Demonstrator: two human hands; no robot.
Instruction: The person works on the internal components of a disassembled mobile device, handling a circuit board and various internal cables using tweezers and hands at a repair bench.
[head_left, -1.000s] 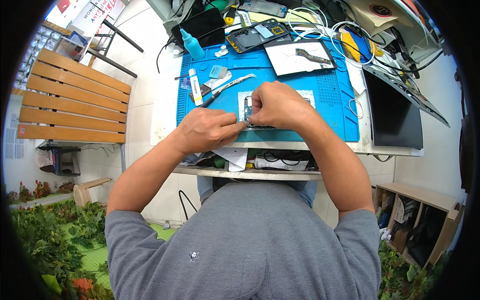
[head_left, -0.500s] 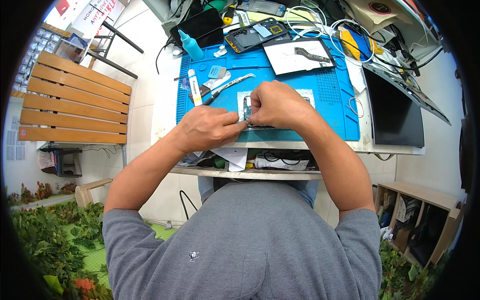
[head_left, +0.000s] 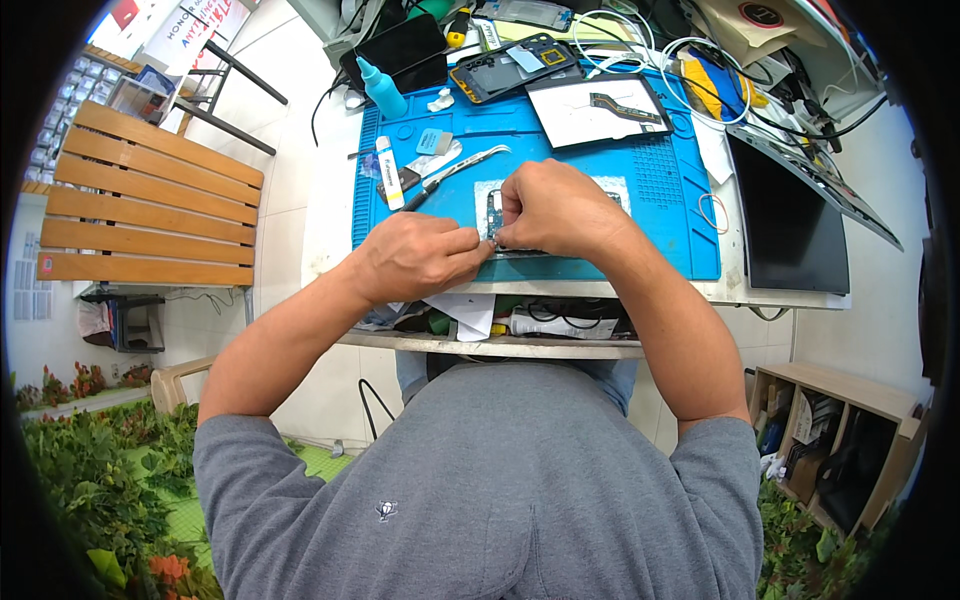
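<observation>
On the blue repair mat [head_left: 660, 245], an opened phone with a circuit board [head_left: 494, 215] lies on a pale pad [head_left: 617, 190]. My right hand [head_left: 555, 205] covers much of it, fingers pinched at its left part; what they hold is hidden. Beside it, my left hand [head_left: 425, 260] has curled fingers, its index tip touching the phone's lower-left corner; anything within the fingers is hidden. Curved tweezers [head_left: 460, 168], a white tube [head_left: 390, 170], a small blue-grey packet [head_left: 435, 142] and a blue dropper bottle [head_left: 383, 92] lie or stand beyond my left hand.
Phone parts [head_left: 510, 70], a white panel with a flex cable [head_left: 570, 110], tangled cables [head_left: 700, 90] and a dark screen [head_left: 430, 50] crowd the back. A large monitor [head_left: 785, 230] is at the right. A slatted wooden bench [head_left: 150, 200] stands to the left.
Both hands stay almost in place at the phone. My left elbow has shifted slightly outward to the left.
</observation>
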